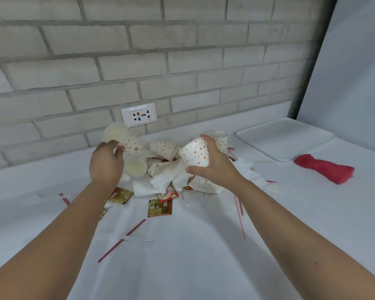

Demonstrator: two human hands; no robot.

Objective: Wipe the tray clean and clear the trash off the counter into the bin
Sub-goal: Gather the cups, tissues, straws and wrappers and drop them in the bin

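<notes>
Above counter (204,263), left hand (105,164), right hand (215,169) grip cups (129,142) (195,154).

Flat white rectangular plastic tray (290,137) lies at the white counter's (204,256) far right, a crumpled red cloth (325,169) just beside it. Mid-counter sits a heap of orange-dotted paper cups (162,148), crumpled white napkins (167,180), brown sachets (159,207) and scattered thin red straws (121,240); left hand (105,163) and right hand (214,167) each grip one tilted cup above it

A pale brick wall (139,50) fills the background. A white socket plate (139,114) with small dark openings sits low on it. A plain grey panel (351,61) stands at the right.
</notes>
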